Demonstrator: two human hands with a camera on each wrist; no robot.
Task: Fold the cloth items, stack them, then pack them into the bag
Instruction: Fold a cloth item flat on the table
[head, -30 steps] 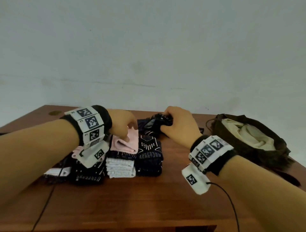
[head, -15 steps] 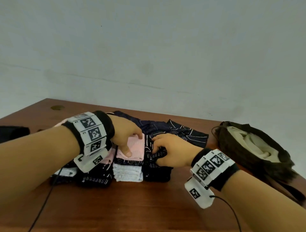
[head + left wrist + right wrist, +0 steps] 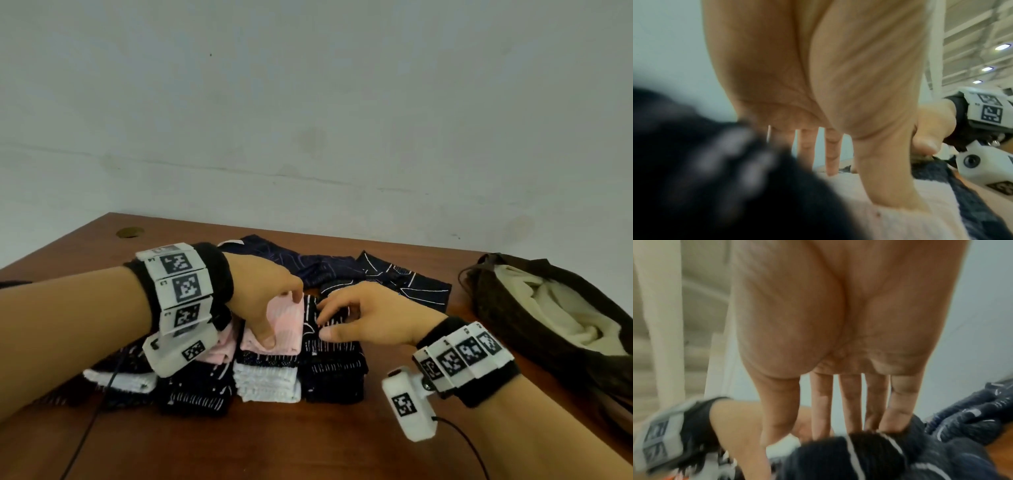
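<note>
Several stacks of folded cloths stand side by side on the wooden table (image 3: 308, 445). My left hand (image 3: 277, 315) rests on the pink cloth (image 3: 289, 325) that tops the white stack (image 3: 267, 380), thumb on its near part and straight fingers at its far edge; the left wrist view shows the thumb (image 3: 890, 186) pressing the pink cloth (image 3: 920, 219). My right hand (image 3: 329, 320) lies with spread, straight fingers (image 3: 849, 410) on the black striped cloth (image 3: 869, 459) atop the black stack (image 3: 332, 373). The brown bag (image 3: 513, 308) sits open at the right.
Unfolded dark navy cloths (image 3: 404, 284) lie behind the stacks. Two more stacks, a black one with pink on top (image 3: 195, 394) and a black and white one (image 3: 120, 377), stand under my left forearm. The table has a cable hole (image 3: 129, 233) at far left. Wrist-camera cables trail toward the front edge.
My right hand came back from the far dark cloths to the black stack and straightened its fingers on top. The left hand stayed on the pink cloth.
</note>
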